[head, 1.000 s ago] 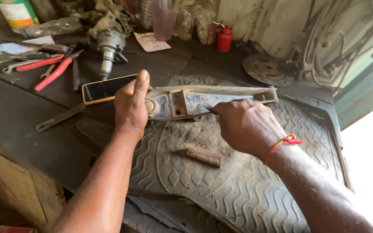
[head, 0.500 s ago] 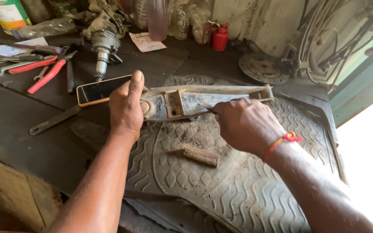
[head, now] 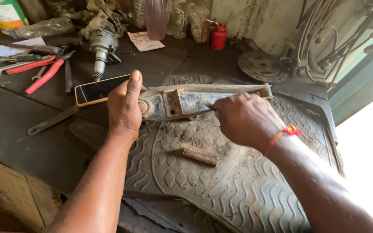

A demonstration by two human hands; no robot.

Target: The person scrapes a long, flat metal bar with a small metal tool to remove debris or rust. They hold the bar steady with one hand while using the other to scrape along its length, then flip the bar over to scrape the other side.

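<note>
A long, dirty pale metal part lies on a grey patterned rubber mat on the workbench. My left hand grips its left end, thumb pointing up. My right hand is closed around a thin dark tool whose tip touches the middle of the part; most of the tool is hidden in the fist. A red thread bracelet circles my right wrist. A short rusty cylinder rests on the mat below the part, amid loose dirt.
A phone with an orange case lies behind my left hand. Red-handled pliers, wrenches, a flat bar and a metal engine part sit at back left. A red oil can, a round disc and hanging cables are at the back right.
Both hands stay on the metal part. The view has shifted slightly, and my right hand with the tool has edged a little along the part.
</note>
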